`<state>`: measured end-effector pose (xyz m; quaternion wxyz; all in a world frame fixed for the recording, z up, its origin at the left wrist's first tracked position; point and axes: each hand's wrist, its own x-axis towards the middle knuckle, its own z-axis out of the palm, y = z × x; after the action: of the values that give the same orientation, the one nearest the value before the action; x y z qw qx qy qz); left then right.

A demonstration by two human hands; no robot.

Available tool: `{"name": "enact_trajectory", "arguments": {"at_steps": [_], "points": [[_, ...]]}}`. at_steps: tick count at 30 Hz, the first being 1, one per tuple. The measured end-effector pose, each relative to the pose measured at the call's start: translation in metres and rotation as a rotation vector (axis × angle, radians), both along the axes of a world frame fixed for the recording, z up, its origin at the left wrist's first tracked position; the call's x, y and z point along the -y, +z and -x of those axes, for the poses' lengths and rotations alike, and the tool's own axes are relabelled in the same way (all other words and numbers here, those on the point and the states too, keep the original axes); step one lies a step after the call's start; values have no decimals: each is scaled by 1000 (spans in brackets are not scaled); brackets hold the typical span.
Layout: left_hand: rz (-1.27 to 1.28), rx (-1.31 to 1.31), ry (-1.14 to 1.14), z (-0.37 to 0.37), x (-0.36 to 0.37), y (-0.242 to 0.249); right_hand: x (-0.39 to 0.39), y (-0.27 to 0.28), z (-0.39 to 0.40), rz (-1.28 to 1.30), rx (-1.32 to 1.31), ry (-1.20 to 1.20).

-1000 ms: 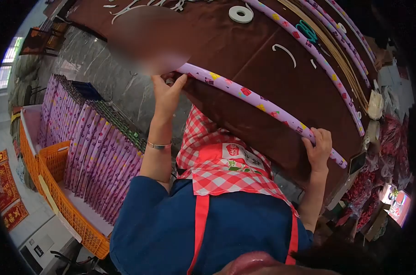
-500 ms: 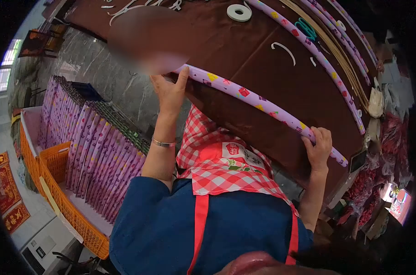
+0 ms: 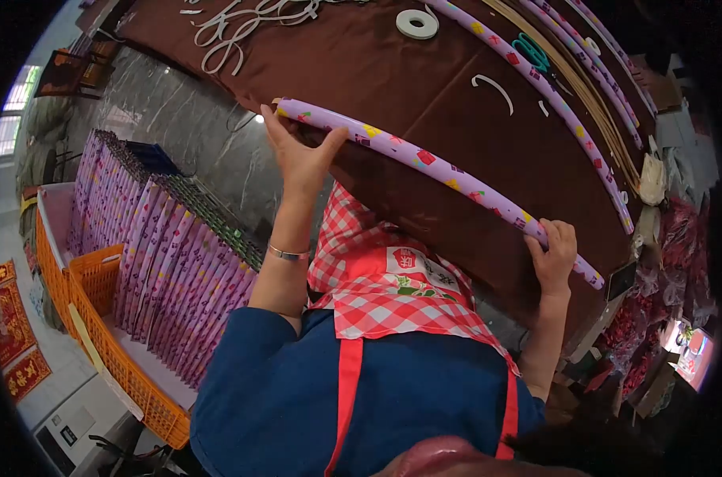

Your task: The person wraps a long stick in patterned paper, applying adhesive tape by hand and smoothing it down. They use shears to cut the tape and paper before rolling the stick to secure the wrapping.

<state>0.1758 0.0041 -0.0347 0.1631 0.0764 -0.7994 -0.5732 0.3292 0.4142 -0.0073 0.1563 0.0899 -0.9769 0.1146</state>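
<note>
A long roll of lilac wrapping paper [image 3: 424, 157], printed with small red, yellow and purple motifs, lies slantwise along the front of the brown-covered table. My left hand [image 3: 303, 159] is at its left end, thumb against the lower side and the forefinger reaching past the tip; the other fingers are partly hidden. Near the right end, my right hand [image 3: 553, 253] grips the roll with fingers curled over it. Farther back on the table lies another roll in the same pattern [image 3: 563, 107]. Teal-handled scissors [image 3: 531, 52] rest beside it.
White tape [image 3: 416, 25] and loose white strips [image 3: 222, 36] lie on the brown tablecloth [image 3: 361, 63]. Thin sticks [image 3: 587, 95] run along the right. At left, an orange crate [image 3: 130, 374] and many patterned rolls [image 3: 170, 278] stand close to my left arm.
My left hand's thumb has slid right along the roll and its fingers have spread. A blur over the roll's left end is gone. My right hand stays in place.
</note>
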Motion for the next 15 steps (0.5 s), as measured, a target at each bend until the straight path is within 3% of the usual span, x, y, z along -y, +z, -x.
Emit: {"name": "enact_trajectory", "arguments": {"at_steps": [1, 3, 4, 9, 13, 15], "points": [[-2, 2, 3, -1, -7, -2, -1, 0, 0, 1, -5, 5], [343, 14, 120, 0, -17, -7, -1, 0, 0, -4, -4, 8], [341, 13, 118, 0, -18, -7, -1, -1, 0, -6, -5, 8], [64, 29, 58, -4, -13, 1, 0, 0, 1, 8, -15, 17], [127, -1, 3, 1, 5, -7, -2, -1, 0, 8, -11, 12], [-82, 6, 36, 7, 8, -6, -2, -1, 0, 10, 0, -1]]}}
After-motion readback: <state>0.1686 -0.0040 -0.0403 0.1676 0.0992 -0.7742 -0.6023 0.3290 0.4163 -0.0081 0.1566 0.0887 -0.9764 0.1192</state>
